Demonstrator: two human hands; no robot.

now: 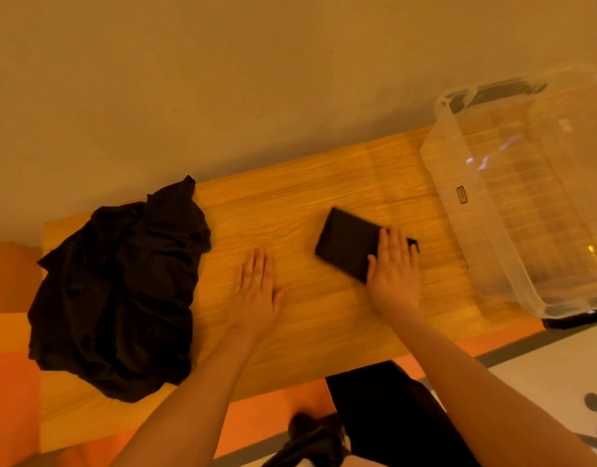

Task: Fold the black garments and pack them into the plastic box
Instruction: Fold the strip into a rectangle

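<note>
At the near edge of the table (324, 335) a dark cloth (384, 412) hangs over the rim by the person's lap. Further in, the left hand (256, 291) lies flat on the bare wood, fingers straight and together, holding nothing, while the right hand (393, 264) presses with straight fingers on the near end of a folded garment (346, 242). A loose pile (121, 284) of black garments sits at the left, and the clear box (485, 230) stands at the far right with no garment visible inside.
</note>
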